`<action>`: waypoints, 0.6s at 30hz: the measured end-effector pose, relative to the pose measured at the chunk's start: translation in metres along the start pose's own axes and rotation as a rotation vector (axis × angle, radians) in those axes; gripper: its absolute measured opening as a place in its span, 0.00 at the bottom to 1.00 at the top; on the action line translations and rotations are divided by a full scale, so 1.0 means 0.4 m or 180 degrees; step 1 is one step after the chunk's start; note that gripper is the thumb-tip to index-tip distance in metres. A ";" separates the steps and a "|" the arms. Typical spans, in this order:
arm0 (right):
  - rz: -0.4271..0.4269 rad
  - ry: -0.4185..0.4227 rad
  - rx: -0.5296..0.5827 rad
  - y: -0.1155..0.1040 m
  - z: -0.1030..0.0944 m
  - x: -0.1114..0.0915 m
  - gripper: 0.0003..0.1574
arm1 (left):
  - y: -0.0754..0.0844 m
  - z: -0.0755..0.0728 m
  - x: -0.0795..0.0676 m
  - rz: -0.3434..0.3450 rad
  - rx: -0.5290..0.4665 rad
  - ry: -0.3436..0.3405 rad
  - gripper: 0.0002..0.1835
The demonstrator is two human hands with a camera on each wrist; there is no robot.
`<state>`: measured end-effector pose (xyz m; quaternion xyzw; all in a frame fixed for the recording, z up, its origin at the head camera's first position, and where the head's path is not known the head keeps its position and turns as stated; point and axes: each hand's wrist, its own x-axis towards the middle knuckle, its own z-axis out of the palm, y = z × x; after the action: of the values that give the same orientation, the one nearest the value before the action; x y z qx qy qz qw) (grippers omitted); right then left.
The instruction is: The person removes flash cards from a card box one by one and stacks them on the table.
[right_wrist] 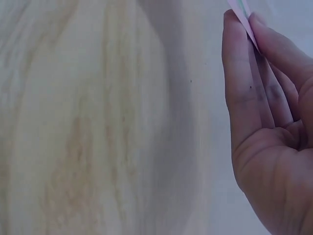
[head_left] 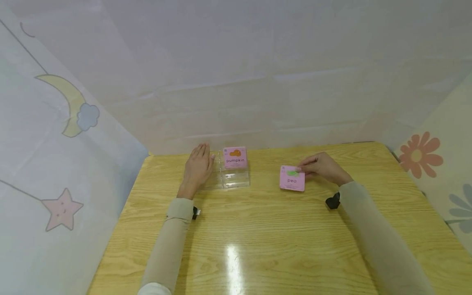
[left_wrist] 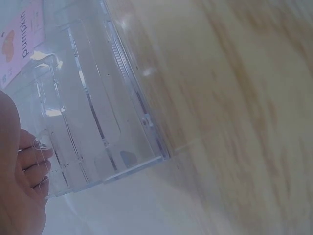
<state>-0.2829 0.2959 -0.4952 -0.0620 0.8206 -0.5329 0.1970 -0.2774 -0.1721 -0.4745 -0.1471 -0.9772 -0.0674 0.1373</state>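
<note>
A clear plastic rack (head_left: 236, 179) with several steps stands near the back of the table. On its right side, a pink card reading "pumpkin" (head_left: 235, 158) with an orange picture leans upright; part of this pumpkin card (left_wrist: 22, 36) shows in the left wrist view. My left hand (head_left: 199, 166) rests on the left part of the rack, its fingers pointing toward the wall. To the right of the rack, my right hand (head_left: 322, 167) pinches a pink card reading "pea" (head_left: 291, 180) by its upper right corner. Edge-on, that pea card (right_wrist: 243, 19) appears between thumb and forefinger.
The wooden table (head_left: 265, 233) meets a pale wall sheet (head_left: 258, 82) behind the rack. Side panels carry a moon (head_left: 71, 104), a star (head_left: 62, 211) and a red flower (head_left: 420, 155). A dark wrist camera (head_left: 333, 201) sits under the right sleeve.
</note>
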 end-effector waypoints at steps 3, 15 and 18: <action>0.0066 -0.0074 0.0039 0.008 -0.001 0.000 0.28 | 0.001 -0.001 0.000 -0.0010 -0.0006 -0.0017 0.34; 0.0053 -0.0240 0.0142 0.031 0.009 0.011 0.25 | 0.000 0.001 0.001 -0.0038 -0.0029 -0.0058 0.34; 0.0060 -0.0260 0.0110 0.032 0.011 0.012 0.27 | 0.000 0.000 0.000 -0.0026 -0.0028 -0.0047 0.34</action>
<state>-0.2840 0.2961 -0.5094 -0.0725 0.8031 -0.5421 0.2364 -0.2774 -0.1720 -0.4744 -0.1442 -0.9785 -0.0712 0.1291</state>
